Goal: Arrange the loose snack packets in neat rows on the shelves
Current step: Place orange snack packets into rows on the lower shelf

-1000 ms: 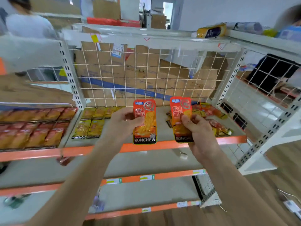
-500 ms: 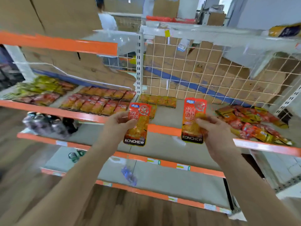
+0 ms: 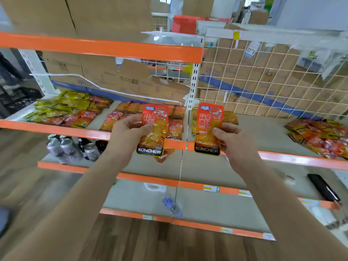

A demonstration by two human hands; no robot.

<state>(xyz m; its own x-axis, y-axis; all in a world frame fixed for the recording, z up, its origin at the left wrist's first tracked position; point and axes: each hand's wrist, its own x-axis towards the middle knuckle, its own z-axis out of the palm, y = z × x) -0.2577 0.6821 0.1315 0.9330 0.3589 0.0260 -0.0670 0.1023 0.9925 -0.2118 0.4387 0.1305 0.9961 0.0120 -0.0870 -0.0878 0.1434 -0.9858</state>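
My left hand [image 3: 128, 132] pinches an orange KONCHEW snack packet [image 3: 154, 134] upright in front of the shelf's orange edge [image 3: 282, 158]. My right hand [image 3: 235, 142] holds a second orange KONCHEW packet [image 3: 208, 129] the same way, just right of the white upright post [image 3: 192, 87]. Behind the left packet lie rows of orange packets [image 3: 175, 125] on the shelf. A loose pile of orange and yellow packets [image 3: 320, 136] lies at the shelf's right end. A mixed green, yellow and red heap [image 3: 64, 108] lies at the far left.
A wire mesh back panel [image 3: 273, 81] and cardboard boxes [image 3: 113, 78] stand behind the shelf. Cans [image 3: 71, 147] sit on the lower shelf at left, a black flat object [image 3: 323, 187] at right. A small bottle [image 3: 172, 206] lies on the bottom shelf.
The view has swung left, so the left shelf bay now shows more. Both hands keep their packets and have drawn a little closer together.
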